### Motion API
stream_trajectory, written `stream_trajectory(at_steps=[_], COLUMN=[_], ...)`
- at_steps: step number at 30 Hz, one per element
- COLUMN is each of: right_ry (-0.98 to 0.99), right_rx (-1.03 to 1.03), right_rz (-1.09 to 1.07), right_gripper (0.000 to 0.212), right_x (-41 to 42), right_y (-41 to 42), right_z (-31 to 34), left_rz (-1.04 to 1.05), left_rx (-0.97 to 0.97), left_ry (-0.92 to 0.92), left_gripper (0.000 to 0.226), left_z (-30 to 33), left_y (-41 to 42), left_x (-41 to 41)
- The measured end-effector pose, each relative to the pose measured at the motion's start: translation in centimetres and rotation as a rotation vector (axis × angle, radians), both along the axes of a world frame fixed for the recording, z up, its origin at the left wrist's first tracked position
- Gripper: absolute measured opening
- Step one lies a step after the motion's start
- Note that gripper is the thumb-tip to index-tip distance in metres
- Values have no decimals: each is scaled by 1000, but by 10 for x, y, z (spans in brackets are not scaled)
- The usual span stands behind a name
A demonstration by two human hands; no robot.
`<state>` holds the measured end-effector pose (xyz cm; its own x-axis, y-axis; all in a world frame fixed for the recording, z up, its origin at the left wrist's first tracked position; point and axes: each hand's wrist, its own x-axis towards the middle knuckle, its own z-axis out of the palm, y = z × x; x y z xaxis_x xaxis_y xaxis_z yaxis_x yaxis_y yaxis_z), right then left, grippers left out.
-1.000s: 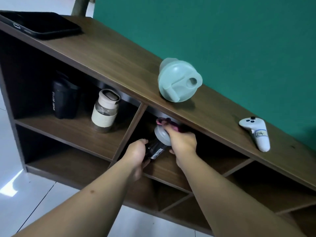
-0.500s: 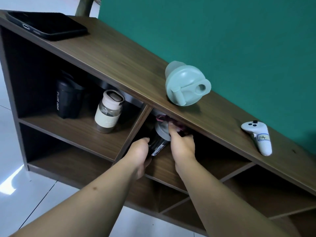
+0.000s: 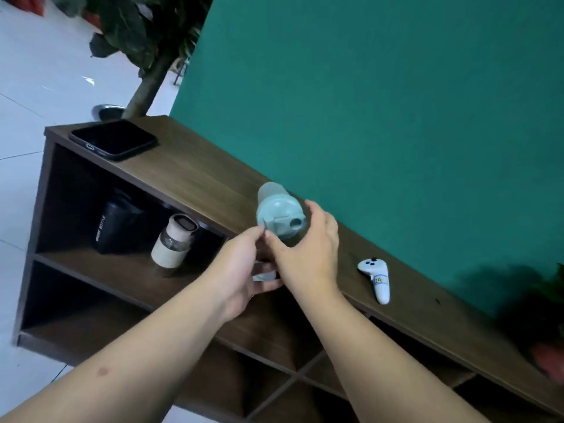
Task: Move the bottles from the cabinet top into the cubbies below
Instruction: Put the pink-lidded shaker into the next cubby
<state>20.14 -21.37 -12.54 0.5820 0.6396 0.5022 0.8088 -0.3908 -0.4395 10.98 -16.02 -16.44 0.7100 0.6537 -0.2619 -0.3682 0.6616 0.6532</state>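
A mint-green bottle (image 3: 279, 212) with a flip lid stands on the brown cabinet top (image 3: 198, 178). My right hand (image 3: 308, 248) wraps around it, with the fingers behind its right side and the thumb in front. My left hand (image 3: 241, 270) is just left of it, fingers apart, thumb tip touching the lid's front. A black sport bottle (image 3: 117, 227) and a glass bottle with a beige sleeve (image 3: 175, 242) stand in the upper left cubby. A bit of grey lid (image 3: 264, 276) shows between my hands, in the middle cubby; the rest is hidden.
A black phone (image 3: 113, 140) lies at the left end of the cabinet top. A white controller (image 3: 377, 277) lies to the right of the bottle. A green wall backs the cabinet. A potted plant (image 3: 546, 331) stands at the right end, a tree trunk (image 3: 143, 93) behind the left end.
Both hands have come up out of the middle cubby, leaving the black bottle there. They now sit at the mint-green bottle on top. The camera has tilted upward.
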Motion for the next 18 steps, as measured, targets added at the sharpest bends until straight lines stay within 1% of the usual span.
stream_trajectory(at_steps=[2, 4, 6, 8, 11, 15, 18], right_ry=[7, -1, -55, -106, -144, -143, -174], right_rx=[-120, -262, -374, -400, -348, -305, -260], right_rz=[-2, -28, -89, -149, -209, -208, -200], right_gripper=[109, 116, 110, 101, 90, 77, 74], right_x=[4, 6, 9, 14, 21, 29, 26], right_y=[24, 44, 59, 67, 70, 68, 59], right_z=[8, 7, 1, -3, -4, -6, -9], left_rz=[24, 49, 79, 106, 104, 101, 105], left_rx=[5, -6, -32, -56, -87, -145, -131], left_ry=[4, 39, 75, 86, 82, 52, 46], left_gripper=[37, 39, 42, 43, 42, 40, 41], left_z=[4, 3, 0, 0, 5, 3, 6], left_y=[10, 21, 32, 39, 41, 38, 36], left_x=[-6, -12, -14, -15, -17, -21, -25])
